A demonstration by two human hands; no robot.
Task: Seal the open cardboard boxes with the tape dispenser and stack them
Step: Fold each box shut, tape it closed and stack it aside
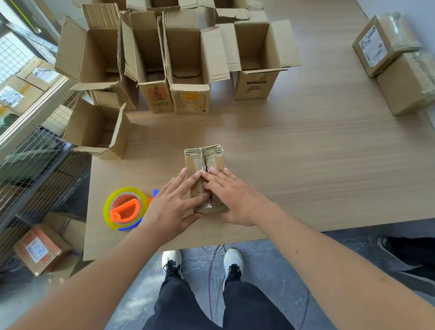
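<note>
A small cardboard box (203, 157) stands near the front edge of the wooden table (313, 158), its top flaps folded down with a slit showing along the middle seam. My left hand (174, 202) presses flat on the left flap, fingers straight. My right hand (233, 197) presses flat on the right flap, and the fingertips of both hands meet at the seam. The tape dispenser (125, 210), yellow roll with orange handle and blue frame, lies on the table just left of my left hand, untouched.
Several open boxes (186, 64) with raised flaps stand across the back and left of the table. Two sealed boxes (405, 74) sit stacked at the right edge. More boxes (42, 249) lie on the floor left, by a wire rack. Someone's shoe (412, 277) is at lower right.
</note>
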